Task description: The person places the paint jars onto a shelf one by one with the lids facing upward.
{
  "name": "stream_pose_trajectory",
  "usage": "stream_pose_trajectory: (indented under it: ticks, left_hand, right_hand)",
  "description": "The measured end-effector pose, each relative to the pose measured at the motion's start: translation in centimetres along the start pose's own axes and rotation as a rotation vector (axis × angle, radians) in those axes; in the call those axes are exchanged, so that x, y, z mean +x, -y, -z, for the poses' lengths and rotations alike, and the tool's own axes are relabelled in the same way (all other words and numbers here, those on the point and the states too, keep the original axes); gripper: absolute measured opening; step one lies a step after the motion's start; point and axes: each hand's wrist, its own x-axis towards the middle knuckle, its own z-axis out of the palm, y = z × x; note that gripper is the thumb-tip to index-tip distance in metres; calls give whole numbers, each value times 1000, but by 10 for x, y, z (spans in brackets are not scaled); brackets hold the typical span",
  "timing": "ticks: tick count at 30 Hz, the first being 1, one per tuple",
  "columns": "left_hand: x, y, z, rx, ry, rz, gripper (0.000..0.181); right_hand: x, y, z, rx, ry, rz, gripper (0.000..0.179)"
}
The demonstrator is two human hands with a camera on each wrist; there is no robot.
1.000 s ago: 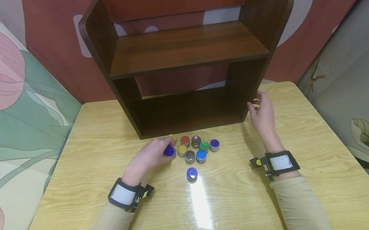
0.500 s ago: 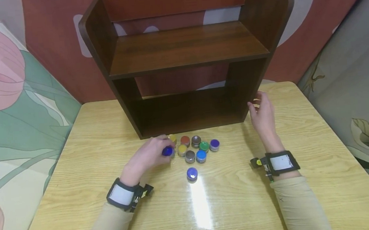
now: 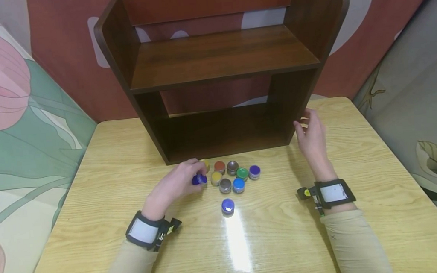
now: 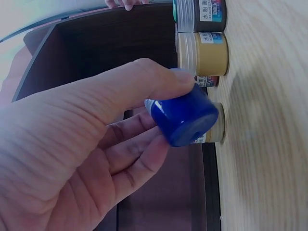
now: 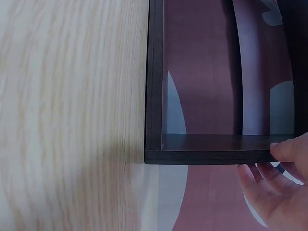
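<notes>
A small blue paint jar (image 4: 185, 115) is pinched between the thumb and fingers of my left hand (image 3: 177, 182). It is tilted, its blue base facing the wrist camera. Close by on the table stands a group of jars: a yellow jar (image 3: 216, 178), a red-orange jar (image 3: 219, 167), a green jar (image 3: 242, 173), a bright blue jar (image 3: 238, 185) and several others. Another blue jar (image 3: 228, 206) sits apart, nearer the front. At the right, my right hand (image 3: 311, 135) holds the side panel's front edge of a dark wooden shelf (image 5: 207, 156), thumb on the edge, fingers along the outside.
The two-tier shelf rises behind the jars, its middle board (image 3: 224, 59) above a lower compartment (image 3: 222, 132). All of it stands on a light wood table (image 3: 277, 243) against patterned fabric walls. A purple-lidded jar (image 3: 254, 172) is rightmost in the group.
My left hand has shifted slightly left, and the blue jar in it has turned so its lid side points right. The right hand and the standing jars keep their places.
</notes>
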Motion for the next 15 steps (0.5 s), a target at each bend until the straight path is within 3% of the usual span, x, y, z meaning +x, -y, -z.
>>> stream_pose_trajectory:
  ticks: [15]
  left_hand:
    - [0,3,0,11,12,-26,36]
  right_hand:
    - [1,-1,0,0,-3,7,36]
